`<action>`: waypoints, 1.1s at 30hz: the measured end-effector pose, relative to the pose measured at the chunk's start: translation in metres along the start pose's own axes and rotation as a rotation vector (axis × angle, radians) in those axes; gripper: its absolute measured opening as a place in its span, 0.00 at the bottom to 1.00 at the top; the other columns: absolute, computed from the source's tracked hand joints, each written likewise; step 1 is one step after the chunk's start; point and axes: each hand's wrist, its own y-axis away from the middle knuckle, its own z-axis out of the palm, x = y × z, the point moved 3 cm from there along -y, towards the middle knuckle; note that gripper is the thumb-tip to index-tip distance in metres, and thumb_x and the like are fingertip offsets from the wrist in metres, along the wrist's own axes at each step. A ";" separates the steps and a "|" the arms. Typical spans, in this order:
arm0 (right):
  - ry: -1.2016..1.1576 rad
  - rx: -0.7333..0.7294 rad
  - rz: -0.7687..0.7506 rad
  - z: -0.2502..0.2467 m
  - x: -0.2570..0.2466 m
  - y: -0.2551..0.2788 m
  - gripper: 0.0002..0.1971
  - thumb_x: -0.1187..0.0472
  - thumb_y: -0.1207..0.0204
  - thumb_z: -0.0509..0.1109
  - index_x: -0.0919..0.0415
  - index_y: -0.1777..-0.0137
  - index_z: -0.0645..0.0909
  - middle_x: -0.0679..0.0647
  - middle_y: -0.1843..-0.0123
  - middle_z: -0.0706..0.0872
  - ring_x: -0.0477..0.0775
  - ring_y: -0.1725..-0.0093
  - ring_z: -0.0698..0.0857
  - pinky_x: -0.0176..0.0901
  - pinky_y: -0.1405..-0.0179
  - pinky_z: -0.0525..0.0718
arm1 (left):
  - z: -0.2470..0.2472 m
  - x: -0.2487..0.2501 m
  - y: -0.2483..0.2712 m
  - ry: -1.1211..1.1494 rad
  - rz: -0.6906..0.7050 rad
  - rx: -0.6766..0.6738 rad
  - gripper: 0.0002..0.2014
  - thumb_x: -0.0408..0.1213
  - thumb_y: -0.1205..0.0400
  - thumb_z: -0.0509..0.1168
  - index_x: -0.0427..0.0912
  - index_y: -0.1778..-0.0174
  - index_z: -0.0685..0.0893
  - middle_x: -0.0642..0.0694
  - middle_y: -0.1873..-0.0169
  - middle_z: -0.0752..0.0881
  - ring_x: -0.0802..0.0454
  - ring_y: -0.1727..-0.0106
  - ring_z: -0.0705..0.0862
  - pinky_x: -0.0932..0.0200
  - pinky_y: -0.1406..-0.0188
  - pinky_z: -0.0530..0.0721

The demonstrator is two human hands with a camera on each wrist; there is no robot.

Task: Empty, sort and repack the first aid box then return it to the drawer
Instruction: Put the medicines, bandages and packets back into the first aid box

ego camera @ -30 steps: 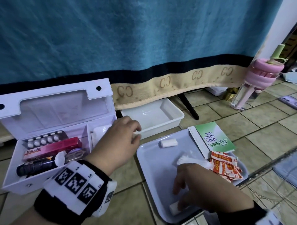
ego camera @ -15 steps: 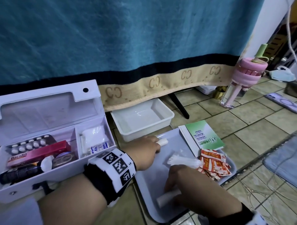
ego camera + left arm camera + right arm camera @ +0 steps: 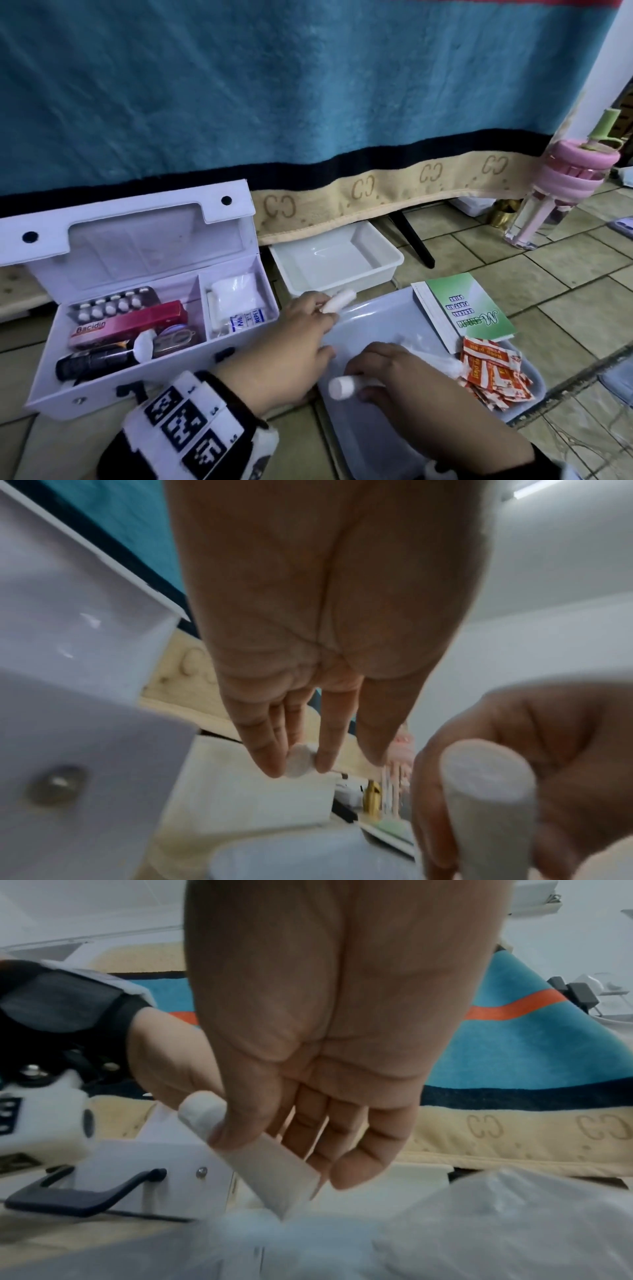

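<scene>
The first aid box (image 3: 137, 329) sits open on the floor at left, half filled, ready for repacking. On the tray (image 3: 376, 329) to its right, the left hand (image 3: 291, 353) pinches one gauze roll (image 3: 339, 299) at the far edge; the right hand (image 3: 404, 380) pinches another roll (image 3: 342, 387), probably bound for the box.

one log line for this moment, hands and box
left hand: pinches gauze roll | right hand: grips second roll over tray | first aid box: open, part packed
</scene>
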 end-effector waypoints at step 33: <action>0.248 -0.040 -0.082 0.012 -0.100 -0.169 0.15 0.69 0.26 0.62 0.54 0.46 0.84 0.53 0.44 0.84 0.57 0.43 0.82 0.40 0.53 0.75 | -0.059 -0.113 0.094 0.089 -0.303 0.260 0.21 0.45 0.18 0.60 0.53 0.27 0.72 0.67 0.31 0.56 0.69 0.35 0.71 0.67 0.30 0.69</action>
